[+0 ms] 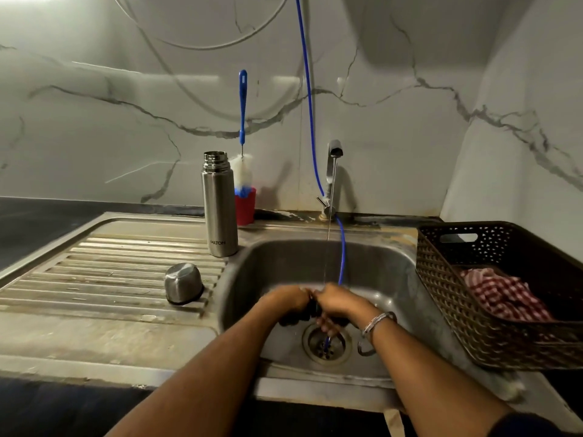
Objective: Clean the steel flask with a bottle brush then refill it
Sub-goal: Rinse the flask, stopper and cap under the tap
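Home kitchen: steel sink (pixel 394 266) w/ tap (pixel 332 171), marble-look wall (pixel 410 121).

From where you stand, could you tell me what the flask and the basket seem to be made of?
The flask looks like brushed steel: grey, satin sheen, soft reflections. The basket seems to be moulded brown plastic with a woven pattern and perforated walls; real cane is less likely.

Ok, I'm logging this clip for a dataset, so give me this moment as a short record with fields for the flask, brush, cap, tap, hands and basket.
flask: steel flask upright, uncapped, on the sink ledge beside the basin
brush: bottle brush standing bristles-down in a red cup behind the flask
cap: steel cap on the ribbed drainboard
tap: tap running a thin stream
hands: left hand and right hand together under the stream, holding a small dark item, blurred
basket: brown basket holding a red checked cloth
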